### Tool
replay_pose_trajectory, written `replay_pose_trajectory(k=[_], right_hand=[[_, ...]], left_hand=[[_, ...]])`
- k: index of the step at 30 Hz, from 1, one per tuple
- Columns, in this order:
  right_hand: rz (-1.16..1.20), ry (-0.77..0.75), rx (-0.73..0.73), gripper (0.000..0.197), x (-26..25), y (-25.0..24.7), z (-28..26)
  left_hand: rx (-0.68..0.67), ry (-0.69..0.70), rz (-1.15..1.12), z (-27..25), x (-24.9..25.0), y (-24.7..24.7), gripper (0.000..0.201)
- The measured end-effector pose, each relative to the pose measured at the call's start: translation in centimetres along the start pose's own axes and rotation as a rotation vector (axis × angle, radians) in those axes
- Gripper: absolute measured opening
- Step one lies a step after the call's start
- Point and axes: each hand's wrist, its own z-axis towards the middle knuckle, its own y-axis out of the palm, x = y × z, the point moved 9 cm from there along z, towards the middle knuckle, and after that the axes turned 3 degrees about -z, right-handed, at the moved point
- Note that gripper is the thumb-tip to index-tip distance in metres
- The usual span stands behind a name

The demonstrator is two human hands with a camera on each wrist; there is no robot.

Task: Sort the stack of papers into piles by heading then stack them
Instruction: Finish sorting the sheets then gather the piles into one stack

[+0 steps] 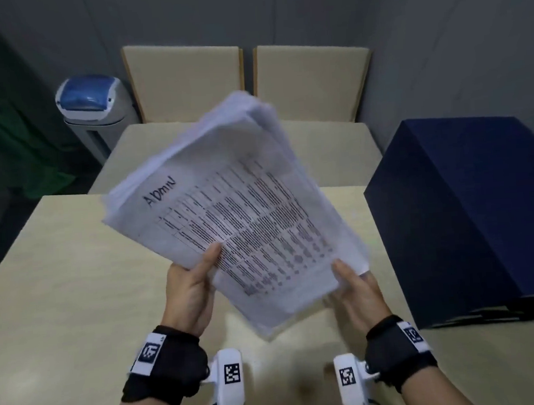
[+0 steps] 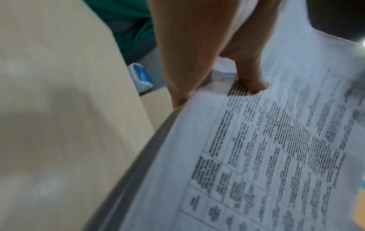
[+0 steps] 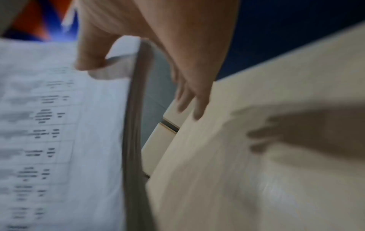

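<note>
paper stack headed admin, gripped by both hands

The scene is viewed from above by the head camera, facing forward and down. The papers are seen close up from each wrist.

Bare table left of hands, navy box crowding right edge

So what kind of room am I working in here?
Most likely an office or meeting room: a pale desk with two beige chairs pushed against it, a swing-lid bin in the corner, and a stack of papers, top sheet headed "ADMIN", held in both hands.
</note>
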Motion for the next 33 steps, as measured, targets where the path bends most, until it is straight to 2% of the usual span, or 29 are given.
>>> replay_pose_trajectory(k=[2, 3, 6, 9, 12, 14, 16, 19, 22, 26, 29, 31, 33], right_hand=[[0.226, 0.061, -0.079, 0.048, 0.7, 1.5, -0.6], [0.228, 0.047, -0.089, 0.048, 0.7, 1.9, -0.4], [0.039, -0.044, 0.003, 0.040, -1.3, 1.2, -0.2], [-0.142, -0.079, 0.043, 0.038, -3.2, -0.5, -0.3], [-0.228, -0.144, 0.041, 0.038, -5.1, -1.7, 0.5], [-0.224, -0.187, 0.042, 0.043, -6.3, -1.5, 1.2], [-0.263, -0.237, 0.046, 0.035, -7.4, -0.8, 1.7], [-0.351, -0.339, 0.054, 0.019, -8.1, 0.4, 1.7], [-0.357, -0.410, 0.103, 0.021, -7.5, 0.4, 1.4], [-0.517, -0.491, 0.141, 0.037, -7.3, -0.2, 1.5], [-0.582, -0.592, 0.147, 0.052, -8.4, -0.5, 1.7], [-0.669, -0.698, 0.140, 0.046, -9.4, 0.0, 1.5], [-0.823, -0.840, 0.117, 0.032, -10.3, 0.9, 1.2]], left_hand=[[-0.002, -0.094, -0.075, -0.3, -2.6, 0.5, 0.056], [0.008, -0.141, -0.097, -0.7, -4.2, 0.5, 0.053], [0.110, -0.221, -0.169, -1.4, -7.9, -2.5, 0.050], [0.184, -0.271, -0.188, -0.8, -7.6, -7.2, 0.050], [0.114, -0.270, 0.068, 0.7, -4.7, -9.3, 0.061], [0.012, -0.216, 0.318, 2.1, -2.6, -8.4, 0.071], [-0.038, -0.137, 0.469, 3.4, -1.1, -6.7, 0.063], [-0.013, -0.016, 0.550, 4.2, -0.7, -4.3, 0.041], [0.081, 0.098, 0.560, 3.8, -0.9, -3.7, 0.021], [0.161, 0.179, 0.546, 3.3, -0.9, -3.9, 0.033], [0.170, 0.252, 0.523, 3.7, 0.5, -2.5, 0.031], [0.197, 0.289, 0.541, 4.2, 1.4, -1.7, 0.036], [0.273, 0.289, 0.550, 5.1, 1.6, -1.8, 0.043]])
